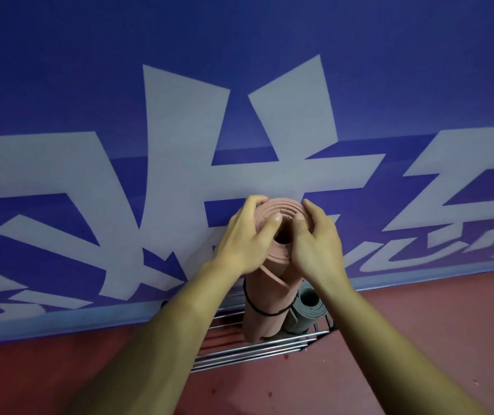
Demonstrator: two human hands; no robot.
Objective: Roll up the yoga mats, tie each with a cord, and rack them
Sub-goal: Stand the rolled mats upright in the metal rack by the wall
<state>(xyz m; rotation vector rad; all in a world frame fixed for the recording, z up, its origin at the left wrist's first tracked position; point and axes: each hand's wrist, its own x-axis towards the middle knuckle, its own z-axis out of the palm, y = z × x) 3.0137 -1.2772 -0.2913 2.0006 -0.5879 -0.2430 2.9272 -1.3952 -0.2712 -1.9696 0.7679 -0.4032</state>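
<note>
**Racking step.** Our left hand [244, 238] and right hand [314, 247] curl their fingers [253, 205] round the top end of the pink mat [262, 295]. The mat stands upright in the wire rack [254, 351], its black cord [269, 314] tied, beside a grey mat [305, 313]. We judge that the next move is to let go without toppling it. Red floor [419, 339]; blue lettered wall [180, 40] behind.

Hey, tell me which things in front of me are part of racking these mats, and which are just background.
Part of the job: pink rolled mat, gripped at its top by the left hand and right hand; black cord round it; grey rolled mat beside it; metal rack.
Just there: blue wall with white lettering; red floor.
</note>
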